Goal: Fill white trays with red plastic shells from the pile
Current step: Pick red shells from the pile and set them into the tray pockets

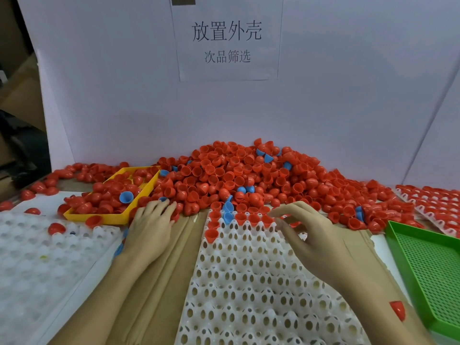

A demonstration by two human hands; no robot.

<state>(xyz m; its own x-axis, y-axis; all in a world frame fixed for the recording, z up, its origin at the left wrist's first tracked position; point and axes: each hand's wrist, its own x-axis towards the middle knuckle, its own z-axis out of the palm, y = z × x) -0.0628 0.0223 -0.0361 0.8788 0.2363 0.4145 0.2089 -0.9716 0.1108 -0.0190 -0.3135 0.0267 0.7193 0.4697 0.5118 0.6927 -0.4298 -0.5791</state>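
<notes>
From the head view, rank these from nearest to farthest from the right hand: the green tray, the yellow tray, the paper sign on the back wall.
Measured from the right hand:
1. Green tray, just to its right on the table.
2. Yellow tray, across on the left, beyond the left hand.
3. Paper sign, high on the back wall behind the pile of red shells.

Even, cool, fairly bright light falls from above and in front of me, so the white backboard (124,83) takes a faint lilac tint and my hands cast only soft, weak shadows on the surface (159,282). The red shells (236,178) show small glossy highlights but no harsh glare. My wide lens bends straight lines near the borders, the far left edge falls into darkness, and the white tray (32,265) at lower left looks washed out and blurred.
</notes>
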